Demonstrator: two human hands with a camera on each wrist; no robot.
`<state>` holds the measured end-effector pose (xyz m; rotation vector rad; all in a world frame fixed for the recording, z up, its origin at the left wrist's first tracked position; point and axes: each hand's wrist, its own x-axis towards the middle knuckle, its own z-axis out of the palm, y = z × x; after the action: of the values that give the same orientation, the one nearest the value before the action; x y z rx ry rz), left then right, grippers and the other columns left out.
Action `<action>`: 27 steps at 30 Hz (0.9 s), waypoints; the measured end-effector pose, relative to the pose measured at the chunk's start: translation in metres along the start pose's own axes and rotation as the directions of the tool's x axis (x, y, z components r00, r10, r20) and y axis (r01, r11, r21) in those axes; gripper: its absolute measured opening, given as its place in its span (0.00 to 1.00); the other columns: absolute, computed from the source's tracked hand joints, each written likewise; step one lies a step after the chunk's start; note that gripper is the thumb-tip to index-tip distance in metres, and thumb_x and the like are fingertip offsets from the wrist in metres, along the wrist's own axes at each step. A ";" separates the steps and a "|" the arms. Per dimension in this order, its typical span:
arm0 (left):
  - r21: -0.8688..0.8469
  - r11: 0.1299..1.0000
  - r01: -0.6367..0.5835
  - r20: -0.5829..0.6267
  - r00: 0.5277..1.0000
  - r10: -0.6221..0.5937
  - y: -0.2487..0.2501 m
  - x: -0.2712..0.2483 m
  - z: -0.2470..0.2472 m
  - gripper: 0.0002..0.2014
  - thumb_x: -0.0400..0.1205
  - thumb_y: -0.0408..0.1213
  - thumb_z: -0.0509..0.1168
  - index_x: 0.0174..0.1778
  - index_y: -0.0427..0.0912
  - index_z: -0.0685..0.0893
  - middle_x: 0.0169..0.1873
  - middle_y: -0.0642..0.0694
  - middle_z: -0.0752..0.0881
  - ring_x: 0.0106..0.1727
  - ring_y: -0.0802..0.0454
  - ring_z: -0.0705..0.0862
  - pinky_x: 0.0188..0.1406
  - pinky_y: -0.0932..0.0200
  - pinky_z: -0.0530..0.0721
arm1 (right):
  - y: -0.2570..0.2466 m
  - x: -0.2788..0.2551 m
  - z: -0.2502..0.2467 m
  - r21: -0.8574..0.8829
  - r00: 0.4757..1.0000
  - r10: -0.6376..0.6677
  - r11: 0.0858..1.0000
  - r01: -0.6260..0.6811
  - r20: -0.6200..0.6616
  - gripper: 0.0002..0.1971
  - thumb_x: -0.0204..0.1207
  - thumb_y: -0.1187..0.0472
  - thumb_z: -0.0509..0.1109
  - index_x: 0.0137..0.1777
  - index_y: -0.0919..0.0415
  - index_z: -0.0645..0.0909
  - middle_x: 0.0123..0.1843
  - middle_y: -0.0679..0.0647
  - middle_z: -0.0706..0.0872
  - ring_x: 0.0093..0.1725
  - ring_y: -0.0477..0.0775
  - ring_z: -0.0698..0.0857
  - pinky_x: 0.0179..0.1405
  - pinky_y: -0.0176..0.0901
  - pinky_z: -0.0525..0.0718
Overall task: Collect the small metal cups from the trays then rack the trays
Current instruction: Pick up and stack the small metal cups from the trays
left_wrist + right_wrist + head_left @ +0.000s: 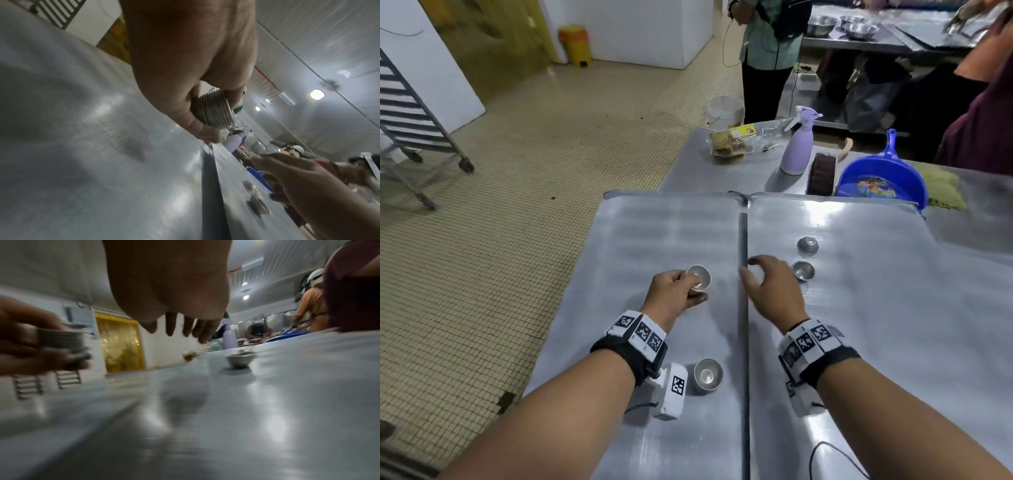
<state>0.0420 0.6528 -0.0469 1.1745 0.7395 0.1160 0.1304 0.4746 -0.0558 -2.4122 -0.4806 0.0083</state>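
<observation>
Two flat metal trays lie side by side, the left tray point(661, 233) and the right tray point(859, 246). My left hand point(674, 294) grips a nested stack of small metal cups point(698, 278), whose ribbed rims point(213, 112) show in the left wrist view. My right hand point(770, 284) hovers open over the seam between the trays, its fingers point(170, 326) spread and holding nothing. One cup point(803, 270) stands just right of that hand, an upturned cup point(807, 245) lies beyond it, and another cup point(708, 374) sits on the left tray near my left wrist.
Behind the trays stand a purple spray bottle point(796, 147), a brush point(822, 173), a blue dustpan point(881, 181) and a bag of food point(736, 140). A wheeled tray rack point(410, 120) stands at the far left on the tiled floor. People stand at the back and right.
</observation>
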 end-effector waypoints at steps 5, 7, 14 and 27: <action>0.171 0.984 -0.056 0.034 0.998 0.051 -0.005 -0.001 0.002 0.03 0.82 0.24 0.67 0.47 0.30 0.86 0.41 0.38 0.84 0.35 0.45 0.88 0.40 0.57 0.93 | 0.079 0.021 -0.032 -0.376 0.978 0.198 0.913 -0.158 0.068 0.17 0.82 0.49 0.66 0.67 0.52 0.82 0.78 0.58 0.74 0.76 0.66 0.69 0.65 0.59 0.76; 0.201 0.977 -0.066 0.026 0.998 0.062 -0.007 -0.001 0.000 0.03 0.82 0.25 0.67 0.47 0.31 0.86 0.42 0.38 0.85 0.37 0.44 0.88 0.41 0.56 0.93 | 0.091 0.024 -0.036 -0.370 0.972 0.195 0.919 -0.133 0.133 0.14 0.83 0.52 0.64 0.65 0.50 0.83 0.76 0.58 0.76 0.75 0.66 0.70 0.65 0.56 0.76; 0.318 0.945 -0.074 0.004 0.997 0.077 -0.014 -0.001 -0.014 0.06 0.81 0.25 0.66 0.45 0.37 0.86 0.46 0.36 0.88 0.41 0.38 0.90 0.34 0.60 0.89 | 0.079 0.020 -0.030 -0.350 0.978 0.132 0.934 -0.069 0.160 0.12 0.79 0.55 0.66 0.58 0.53 0.87 0.58 0.58 0.87 0.60 0.65 0.80 0.52 0.51 0.80; -0.145 0.983 0.116 -0.022 0.992 -0.120 -0.006 -0.003 -0.026 0.09 0.78 0.32 0.65 0.47 0.29 0.86 0.41 0.32 0.87 0.43 0.40 0.88 0.46 0.47 0.91 | -0.052 -0.025 0.042 0.340 0.949 -0.145 0.939 0.043 0.281 0.30 0.70 0.43 0.80 0.70 0.48 0.78 0.61 0.43 0.88 0.60 0.42 0.85 0.58 0.40 0.82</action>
<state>0.0230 0.6693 -0.0555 0.9910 0.8126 0.0867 0.0843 0.5291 -0.0588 -2.0598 -0.6782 0.3929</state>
